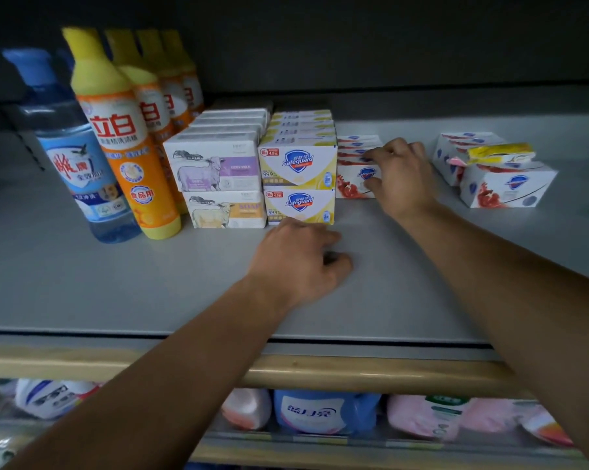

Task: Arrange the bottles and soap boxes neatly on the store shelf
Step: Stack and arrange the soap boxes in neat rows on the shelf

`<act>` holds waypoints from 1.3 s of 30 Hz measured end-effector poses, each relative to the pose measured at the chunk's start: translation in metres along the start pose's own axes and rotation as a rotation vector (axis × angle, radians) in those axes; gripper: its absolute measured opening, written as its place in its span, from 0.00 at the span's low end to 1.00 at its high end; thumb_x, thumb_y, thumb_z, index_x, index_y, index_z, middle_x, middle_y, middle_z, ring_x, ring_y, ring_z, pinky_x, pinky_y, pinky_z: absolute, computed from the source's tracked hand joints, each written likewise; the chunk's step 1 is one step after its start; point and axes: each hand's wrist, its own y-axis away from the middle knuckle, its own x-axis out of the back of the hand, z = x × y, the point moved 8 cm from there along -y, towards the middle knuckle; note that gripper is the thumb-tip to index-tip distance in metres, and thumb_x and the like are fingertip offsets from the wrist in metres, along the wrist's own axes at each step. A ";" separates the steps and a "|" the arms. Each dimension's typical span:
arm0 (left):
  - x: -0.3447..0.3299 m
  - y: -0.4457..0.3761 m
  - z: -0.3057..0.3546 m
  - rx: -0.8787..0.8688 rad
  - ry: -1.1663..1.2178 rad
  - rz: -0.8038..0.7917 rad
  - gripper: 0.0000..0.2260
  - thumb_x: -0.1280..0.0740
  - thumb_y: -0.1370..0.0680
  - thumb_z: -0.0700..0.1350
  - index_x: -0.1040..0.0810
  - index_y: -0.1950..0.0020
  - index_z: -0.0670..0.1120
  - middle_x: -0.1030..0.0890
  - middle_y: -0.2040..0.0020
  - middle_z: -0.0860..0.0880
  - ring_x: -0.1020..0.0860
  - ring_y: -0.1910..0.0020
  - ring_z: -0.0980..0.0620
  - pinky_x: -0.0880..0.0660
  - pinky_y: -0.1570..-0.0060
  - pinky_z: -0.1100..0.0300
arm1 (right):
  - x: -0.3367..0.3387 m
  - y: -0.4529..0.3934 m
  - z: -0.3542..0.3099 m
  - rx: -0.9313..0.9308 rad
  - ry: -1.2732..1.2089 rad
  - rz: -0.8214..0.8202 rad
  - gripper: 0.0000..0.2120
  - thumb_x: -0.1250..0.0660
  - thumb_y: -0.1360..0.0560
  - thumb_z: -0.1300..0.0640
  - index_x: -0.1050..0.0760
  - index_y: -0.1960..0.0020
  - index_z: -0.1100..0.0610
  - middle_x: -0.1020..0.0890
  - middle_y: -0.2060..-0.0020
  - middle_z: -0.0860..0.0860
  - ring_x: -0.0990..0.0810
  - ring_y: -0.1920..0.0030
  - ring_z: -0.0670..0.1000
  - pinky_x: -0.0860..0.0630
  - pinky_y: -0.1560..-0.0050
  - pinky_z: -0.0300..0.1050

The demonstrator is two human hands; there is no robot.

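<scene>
1. Surface: pale grey store shelf, flat deck w/ tan front rail; dark back panel above. Lighting dim.
2. Lower shelf under the rail held blurred detergent bottles, blue and pink.
3. Far L: blue bottle upright, just beside a row of orange-yellow bottles running front to back.
4. R of the bottles: sheep-print soap boxes, stacked two high, rows going back. Touching those, yellow Safeguard boxes, also two high.
5. Next R: red-white Safeguard boxes, single layer, row going back, against the yellow stack.
6. Far R, well apart: loose cluster of red-white boxes, tilted, w/ a yellow pack lying across the top.
7. Right hand: fingers curled over top of the front red-white box, thumb at its front face; gripping it.
8. Left hand: resting on the shelf deck just in front of the yellow stack, fingers loosely curled under, holding nothing. Contact w/ the lowest yellow box: couldn't tell.
</scene>
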 end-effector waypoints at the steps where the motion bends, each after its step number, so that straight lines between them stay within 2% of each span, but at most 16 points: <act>1: 0.000 0.000 -0.001 0.005 0.003 -0.002 0.21 0.42 0.31 0.59 0.18 0.48 0.50 0.17 0.47 0.51 0.25 0.42 0.44 0.25 0.45 0.55 | 0.000 0.000 0.000 0.000 0.008 -0.012 0.24 0.31 0.24 0.54 0.28 0.29 0.54 0.27 0.38 0.57 0.32 0.38 0.61 0.31 0.40 0.52; 6: -0.001 -0.001 -0.002 0.020 0.013 -0.029 0.22 0.42 0.32 0.60 0.18 0.47 0.51 0.17 0.47 0.50 0.26 0.40 0.45 0.27 0.44 0.57 | 0.013 0.013 -0.003 -0.026 0.019 -0.094 0.28 0.34 0.24 0.47 0.33 0.27 0.54 0.28 0.34 0.57 0.33 0.34 0.61 0.31 0.37 0.54; 9: 0.001 0.000 -0.001 0.020 0.003 -0.040 0.23 0.43 0.32 0.60 0.19 0.45 0.52 0.17 0.46 0.49 0.26 0.40 0.43 0.26 0.43 0.55 | 0.030 0.036 0.003 -0.055 -0.031 -0.134 0.27 0.36 0.23 0.45 0.33 0.27 0.53 0.29 0.32 0.56 0.33 0.32 0.61 0.33 0.34 0.54; 12: 0.003 0.002 0.002 0.020 0.008 -0.067 0.25 0.43 0.32 0.61 0.20 0.40 0.54 0.19 0.41 0.48 0.26 0.39 0.42 0.27 0.41 0.54 | 0.051 0.072 0.023 -0.099 -0.062 -0.161 0.26 0.37 0.22 0.45 0.32 0.28 0.53 0.29 0.30 0.57 0.34 0.30 0.60 0.35 0.31 0.52; 15: 0.008 0.005 0.007 0.001 0.019 -0.075 0.23 0.39 0.29 0.59 0.21 0.39 0.52 0.20 0.39 0.48 0.25 0.39 0.43 0.26 0.41 0.51 | 0.075 0.115 0.059 -0.203 -0.063 -0.171 0.25 0.37 0.22 0.44 0.32 0.28 0.52 0.30 0.29 0.56 0.34 0.30 0.60 0.35 0.32 0.52; 18: 0.015 0.007 0.019 -0.063 0.044 -0.041 0.19 0.33 0.25 0.54 0.22 0.37 0.49 0.21 0.38 0.47 0.24 0.38 0.43 0.27 0.40 0.50 | 0.096 0.155 0.099 -0.302 -0.020 -0.176 0.25 0.37 0.22 0.44 0.30 0.29 0.54 0.27 0.31 0.58 0.31 0.32 0.62 0.32 0.33 0.51; 22: 0.016 0.003 0.049 -0.150 0.117 -0.037 0.19 0.31 0.25 0.50 0.22 0.36 0.47 0.19 0.40 0.46 0.22 0.41 0.44 0.27 0.41 0.54 | 0.116 0.190 0.137 -0.418 -0.043 -0.145 0.24 0.36 0.22 0.46 0.27 0.31 0.57 0.25 0.34 0.59 0.28 0.35 0.63 0.31 0.33 0.52; 27: 0.003 -0.020 0.104 -0.229 0.227 -0.025 0.17 0.29 0.26 0.47 0.22 0.37 0.47 0.18 0.45 0.48 0.20 0.45 0.47 0.27 0.42 0.58 | 0.116 0.202 0.143 -0.421 -0.006 -0.148 0.21 0.38 0.23 0.43 0.23 0.38 0.56 0.22 0.41 0.59 0.25 0.40 0.62 0.28 0.39 0.50; 31: -0.020 -0.056 0.141 -0.234 0.261 -0.041 0.18 0.31 0.25 0.48 0.23 0.36 0.48 0.18 0.44 0.49 0.21 0.46 0.48 0.27 0.43 0.59 | 0.114 0.203 0.145 -0.425 0.007 -0.117 0.19 0.38 0.24 0.42 0.20 0.45 0.55 0.20 0.46 0.56 0.24 0.43 0.60 0.28 0.44 0.48; 35: -0.036 -0.101 0.162 -0.202 0.294 -0.006 0.18 0.31 0.25 0.49 0.23 0.36 0.47 0.19 0.41 0.47 0.21 0.44 0.46 0.28 0.45 0.58 | 0.111 0.202 0.148 -0.420 0.035 -0.131 0.21 0.38 0.25 0.40 0.21 0.43 0.55 0.21 0.46 0.56 0.25 0.44 0.60 0.26 0.43 0.49; 39: -0.048 -0.142 0.175 -0.168 0.311 0.057 0.21 0.32 0.24 0.50 0.25 0.33 0.46 0.22 0.40 0.41 0.24 0.41 0.42 0.29 0.41 0.55 | 0.108 0.202 0.151 -0.422 0.052 -0.119 0.22 0.39 0.25 0.40 0.23 0.41 0.54 0.22 0.45 0.54 0.26 0.45 0.59 0.29 0.43 0.49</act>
